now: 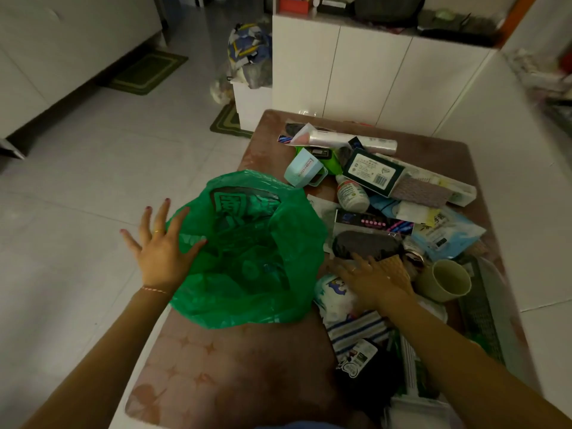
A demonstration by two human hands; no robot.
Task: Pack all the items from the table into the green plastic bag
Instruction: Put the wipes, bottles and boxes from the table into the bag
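Observation:
A crumpled green plastic bag [247,252] lies on the left part of the brown table [235,360], its mouth facing up. My left hand [161,246] is spread flat at the bag's left edge, thumb on the plastic. My right hand [376,280] lies with straight fingers over the pile of items, touching a dark grey pouch [365,243] and a white printed packet [334,292]. Nearby are a pale green cup [445,281], a white pill bottle [351,193], a dark green box [373,171] and a striped cloth [356,329].
More items crowd the table's right half: a roll of clear bags [356,139], a mint green box [305,170], a blue wipes pack [445,233], a green mesh tray [479,308]. White cabinets [371,75] stand behind; tiled floor [93,181] lies left.

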